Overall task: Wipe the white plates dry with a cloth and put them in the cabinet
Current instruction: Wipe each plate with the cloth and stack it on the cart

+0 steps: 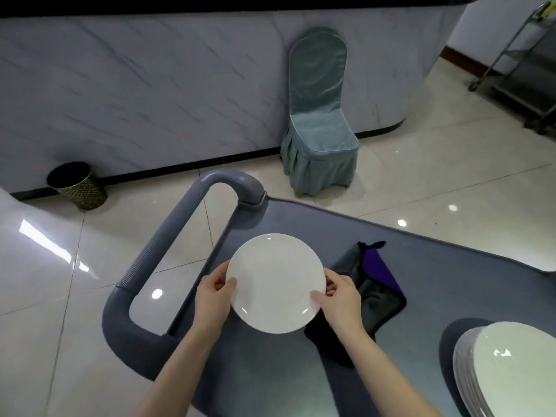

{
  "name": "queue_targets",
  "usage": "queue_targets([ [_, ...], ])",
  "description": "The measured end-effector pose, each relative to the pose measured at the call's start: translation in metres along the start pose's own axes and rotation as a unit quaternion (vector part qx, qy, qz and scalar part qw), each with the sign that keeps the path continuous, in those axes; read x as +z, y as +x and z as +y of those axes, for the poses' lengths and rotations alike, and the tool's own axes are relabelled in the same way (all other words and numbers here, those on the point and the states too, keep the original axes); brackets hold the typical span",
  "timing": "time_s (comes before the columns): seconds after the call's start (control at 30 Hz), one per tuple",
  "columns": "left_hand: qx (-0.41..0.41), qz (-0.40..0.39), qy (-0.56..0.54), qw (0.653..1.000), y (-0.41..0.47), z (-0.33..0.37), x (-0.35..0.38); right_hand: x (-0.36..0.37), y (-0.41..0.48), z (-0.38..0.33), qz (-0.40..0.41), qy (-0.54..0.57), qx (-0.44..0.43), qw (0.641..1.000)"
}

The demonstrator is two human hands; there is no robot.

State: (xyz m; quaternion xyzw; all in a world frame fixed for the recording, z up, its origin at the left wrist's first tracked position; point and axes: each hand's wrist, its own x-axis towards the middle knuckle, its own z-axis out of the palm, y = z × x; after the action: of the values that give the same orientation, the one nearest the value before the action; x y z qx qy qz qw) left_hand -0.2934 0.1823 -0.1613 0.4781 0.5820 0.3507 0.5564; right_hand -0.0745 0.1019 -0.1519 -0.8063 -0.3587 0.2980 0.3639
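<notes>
While I hold the white plate face up over the grey cart top, my left hand pinches its left rim and my right hand pinches its right rim, thumbs on the face. The cloth lies on the cart just beside my right hand. I judge it best to grip only the rim, so I leave no smears; the cabinet is out of sight.
</notes>
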Motion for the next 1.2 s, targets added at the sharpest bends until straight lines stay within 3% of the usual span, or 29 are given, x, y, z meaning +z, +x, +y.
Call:
queue_targets([
  [0.53,0.004,-0.033,0.106,0.994,0.013,-0.011,0.007,-0.001,0.015,0.011,-0.023,-0.019,-0.003,1.0],
  [0.67,-0.007,0.051,0.144,0.988,0.004,-0.006,0.015,-0.012,0.012,0.012,-0.033,-0.002,-0.015,0.999],
  [0.77,0.048,0.092,0.141,0.985,-0.017,0.005,0.037,-0.037,0.005,0.017,-0.014,0.011,-0.041,0.999],
  [0.87,0.094,0.04,0.128,0.986,-0.044,0.019,0.078,-0.08,-0.012,0.031,0.015,-0.002,-0.087,0.996],
  [1.0,0.078,-0.106,0.124,0.983,-0.083,0.027,0.149,-0.157,-0.041,0.065,0.061,-0.052,-0.119,0.99],
  [1.2,0.159,-0.235,0.16,0.945,-0.139,0.018,0.253,-0.269,-0.078,0.144,0.16,-0.157,-0.02,0.974],
])
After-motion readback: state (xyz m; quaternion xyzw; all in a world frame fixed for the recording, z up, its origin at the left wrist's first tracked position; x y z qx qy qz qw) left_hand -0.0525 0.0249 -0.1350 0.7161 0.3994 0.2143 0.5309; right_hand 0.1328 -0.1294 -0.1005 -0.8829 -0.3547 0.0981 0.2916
